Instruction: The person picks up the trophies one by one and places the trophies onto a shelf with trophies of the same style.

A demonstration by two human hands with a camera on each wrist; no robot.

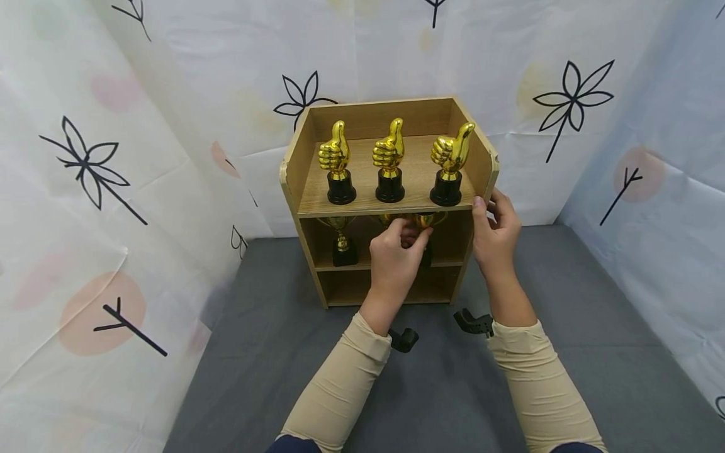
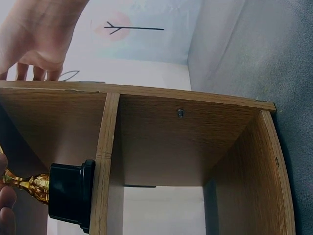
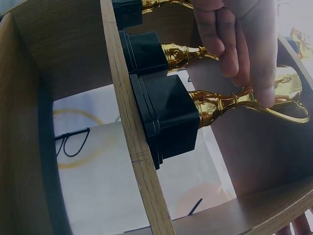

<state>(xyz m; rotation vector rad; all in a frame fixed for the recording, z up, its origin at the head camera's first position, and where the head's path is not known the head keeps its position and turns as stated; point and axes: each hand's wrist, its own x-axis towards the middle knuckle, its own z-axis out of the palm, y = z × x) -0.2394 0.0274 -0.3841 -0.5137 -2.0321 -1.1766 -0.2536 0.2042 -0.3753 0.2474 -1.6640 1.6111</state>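
On the middle level of a small wooden shelf unit [image 1: 464, 251], a gold trophy cup [image 1: 425, 220] with a black base stands at the right. My left hand [image 1: 396, 258] pinches it by thumb and fingers around the upper stem and cup. Its black base [image 3: 168, 117] rests on the shelf board in the right wrist view. My right hand [image 1: 495, 233] holds the unit's right side panel, thumb at the front edge and fingers along the outer face. In the left wrist view, this right hand [image 2: 41, 36] shows above the panel.
Three gold thumbs-up trophies [image 1: 389, 160] with black bases line the top level. Another trophy cup [image 1: 342, 245] stands at the middle level's left, and one more is partly hidden behind my left hand. The unit stands on a grey surface [image 1: 272, 377] before patterned cloth walls [image 1: 396, 63].
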